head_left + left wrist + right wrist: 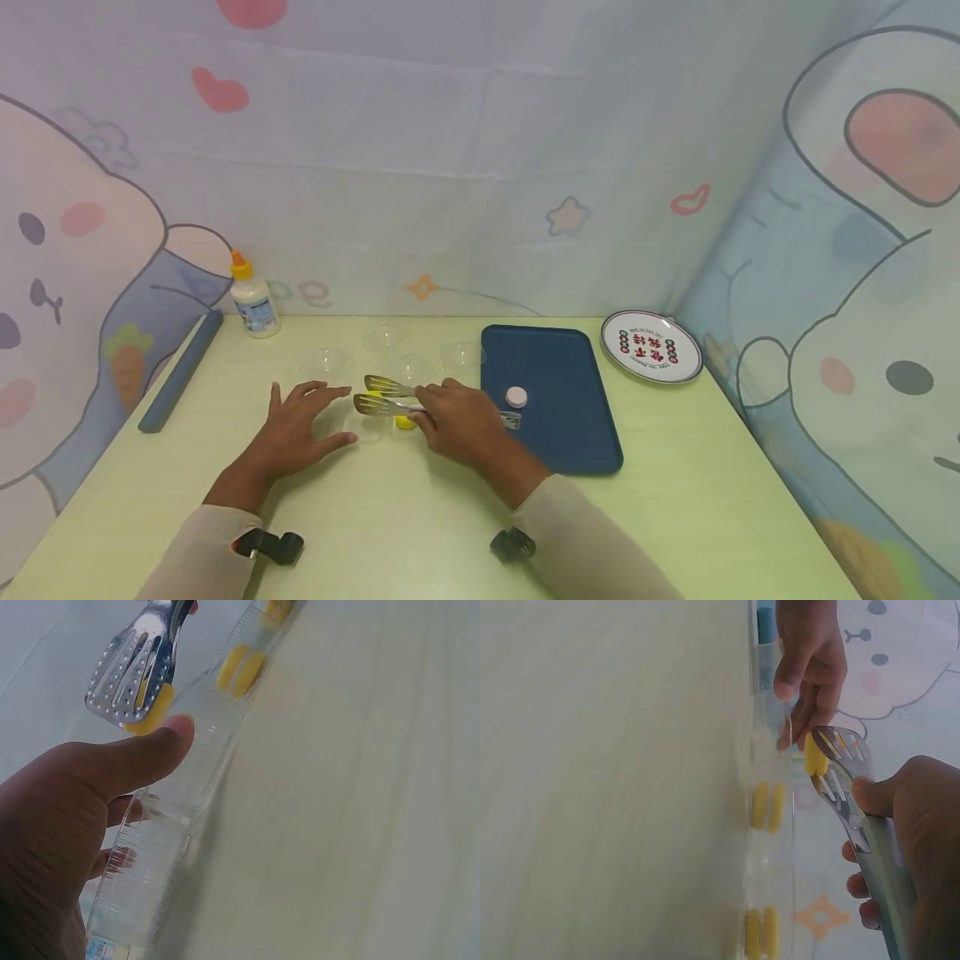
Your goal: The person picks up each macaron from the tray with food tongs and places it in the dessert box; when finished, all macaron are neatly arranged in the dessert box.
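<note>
Fingers of my R hand (465,421) clamped rnd the tongs (885,862), which pinch a yellow macaron (815,755) just abv the clear container (157,885); L hand (296,425) fingers spread apart nr its edge, can't tell if touching. 2 more yellow macarons (778,808) inside.

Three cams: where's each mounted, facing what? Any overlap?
Head: worn there, faces forward and down at table; left hand, right hand, sleeves show.
Left wrist: worn there, faces work beside clear container; left hand, sliver of right show.
Right wrist: worn there, faces tongs, held yellow piece; both hands show.
Wrist views share tongs, held yellow piece, clear container.
</note>
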Available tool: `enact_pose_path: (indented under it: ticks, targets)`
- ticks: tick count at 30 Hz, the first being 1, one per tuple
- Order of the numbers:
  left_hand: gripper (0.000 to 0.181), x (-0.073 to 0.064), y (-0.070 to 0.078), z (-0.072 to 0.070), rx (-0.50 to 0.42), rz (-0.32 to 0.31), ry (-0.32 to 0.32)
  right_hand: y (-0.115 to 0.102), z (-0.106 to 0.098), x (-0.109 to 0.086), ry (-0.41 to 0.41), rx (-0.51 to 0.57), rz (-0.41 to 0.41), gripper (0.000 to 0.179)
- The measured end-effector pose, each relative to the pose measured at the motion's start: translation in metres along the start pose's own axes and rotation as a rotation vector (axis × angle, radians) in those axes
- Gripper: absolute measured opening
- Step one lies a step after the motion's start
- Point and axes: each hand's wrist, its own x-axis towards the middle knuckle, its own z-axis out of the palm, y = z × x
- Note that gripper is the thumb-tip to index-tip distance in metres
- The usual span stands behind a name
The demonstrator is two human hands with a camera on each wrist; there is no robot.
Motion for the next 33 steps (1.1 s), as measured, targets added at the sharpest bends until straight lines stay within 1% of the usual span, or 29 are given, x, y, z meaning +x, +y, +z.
enact_pose_path:
  ticks: [8, 15, 21, 28, 33]
  targets:
    - [0.07, 0.001, 0.0, -0.001, 0.002, -0.018, -0.022, -0.012, 0.002, 0.008, -0.058, -0.063, -0.013, 0.037]
    - [0.071, 0.001, 0.001, -0.002, 0.01, -0.019, -0.015, -0.015, 0.006, 0.013, -0.103, -0.085, -0.008, 0.037]
    - [0.071, 0.001, 0.002, -0.003, 0.01, -0.008, -0.001, -0.019, 0.007, 0.016, -0.119, -0.119, -0.028, 0.035]
    - [0.072, 0.0, 0.001, -0.001, 0.01, -0.018, -0.008, -0.022, 0.006, 0.02, -0.125, -0.177, -0.039, 0.028]
    - [0.072, -0.001, 0.001, -0.001, 0.013, -0.016, -0.008, -0.025, 0.005, 0.022, -0.128, -0.226, -0.054, 0.028]
